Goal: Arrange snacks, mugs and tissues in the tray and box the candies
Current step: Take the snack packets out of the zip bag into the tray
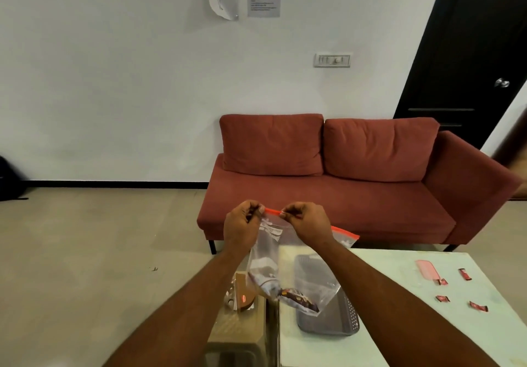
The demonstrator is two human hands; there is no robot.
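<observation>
A clear zip bag point(296, 264) with a red seal strip hangs in the air over the table's left edge. My left hand point(242, 227) and my right hand point(306, 220) each pinch the strip at the bag's top. Inside the bag lie a dark snack packet point(298, 299) and some pale wrapped items. Below the bag, a grey tray point(339, 321) sits on the pale green table point(399, 324). Several red wrapped candies point(442, 299) are scattered on the table's right side, beside a pink box point(426, 269).
A brown stool point(236, 326) stands left of the table with a wooden object and foil on it. A red sofa point(342, 181) stands beyond the table against the white wall. A black door is at the right. Bare floor lies to the left.
</observation>
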